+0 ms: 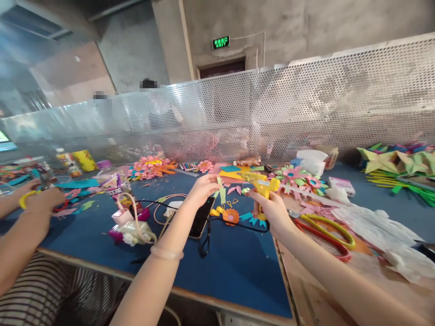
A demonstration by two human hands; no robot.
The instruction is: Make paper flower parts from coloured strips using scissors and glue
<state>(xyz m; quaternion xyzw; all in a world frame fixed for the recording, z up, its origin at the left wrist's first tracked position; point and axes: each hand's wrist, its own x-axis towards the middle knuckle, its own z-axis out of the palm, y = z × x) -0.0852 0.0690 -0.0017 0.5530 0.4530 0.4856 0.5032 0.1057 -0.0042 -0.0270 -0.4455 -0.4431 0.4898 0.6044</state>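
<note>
Both arms outstretched; left hand (203,186) pinching, right hand (270,209) gripping.

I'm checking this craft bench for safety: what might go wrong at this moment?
1. The right hand aims the yellow hot glue gun at a green paper strip pinched by the left hand; the fingers look close to the nozzle, so a burn seems possible.
2. The gun's black cord loops beside the black smartphone; a tug might drag it.
</note>
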